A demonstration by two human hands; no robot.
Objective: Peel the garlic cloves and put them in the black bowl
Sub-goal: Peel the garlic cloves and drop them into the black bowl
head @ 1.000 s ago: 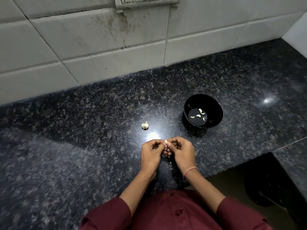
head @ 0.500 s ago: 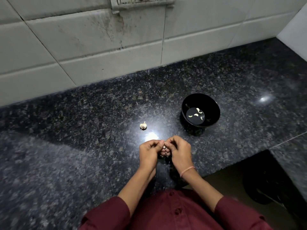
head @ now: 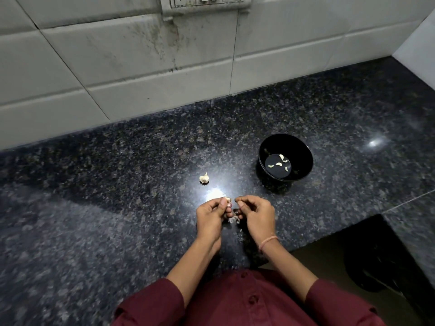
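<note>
My left hand (head: 211, 214) pinches a small garlic clove (head: 227, 199) between thumb and fingertips, just above the dark granite counter. A short gap to its right, my right hand (head: 255, 211) has its fingers curled; whether it pinches a bit of skin I cannot tell. Bits of pale peel (head: 233, 220) lie on the counter between the two hands. The black bowl (head: 303, 151) stands to the upper right of my hands, with several peeled cloves (head: 279, 164) on its bottom. The rest of a garlic bulb (head: 204, 178) sits on the counter above my left hand.
The granite counter (head: 117, 220) runs left and right, backed by a white tiled wall (head: 141, 74) with a socket plate (head: 204, 2) at the top. The counter's front edge steps back at the lower right, where a dark floor (head: 364, 262) shows.
My hands were pressed together around the clove; now they have drawn a little apart, the clove staying in the left one.
</note>
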